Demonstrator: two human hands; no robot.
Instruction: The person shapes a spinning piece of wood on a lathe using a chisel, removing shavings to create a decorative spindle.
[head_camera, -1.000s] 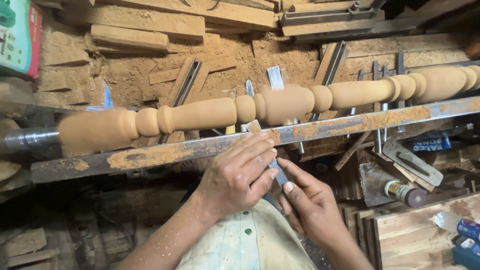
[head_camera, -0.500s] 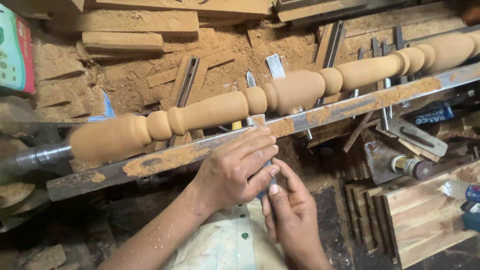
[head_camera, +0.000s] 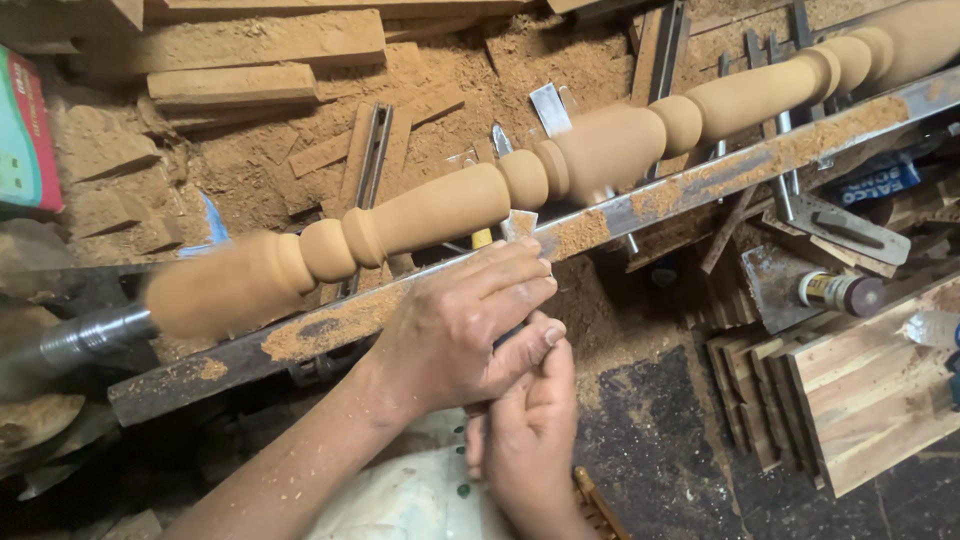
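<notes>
While a chisel (head_camera: 517, 226) is gripped by both the left hand (head_camera: 465, 325) and the right hand (head_camera: 530, 430), its tip is laid on the rusty tool rest (head_camera: 700, 185), just beside the turned spindle (head_camera: 480, 200), amid sawdust (head_camera: 250, 170).

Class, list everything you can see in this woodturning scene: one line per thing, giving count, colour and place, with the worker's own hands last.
Turned wooden spindle with beads: one, pale tan, mounted across the middle of the view.
Rusty metal tool rest bar: one, grey and brown, dusted with sawdust, running in front of the spindle.
Flat chisel blade: one, silvery, tip on the bar against the spindle.
Sawdust heap: one, orange-brown, behind the spindle.
Rough wooden planks: several, tan, upper left.
Spare steel chisels: several, grey, lying in the sawdust.
Slatted wooden crate: one, light brown, lower right.
Left hand: one, pressing the blade near the bar.
Right hand: one, below it, gripping the tool's rear; handle hidden.
</notes>
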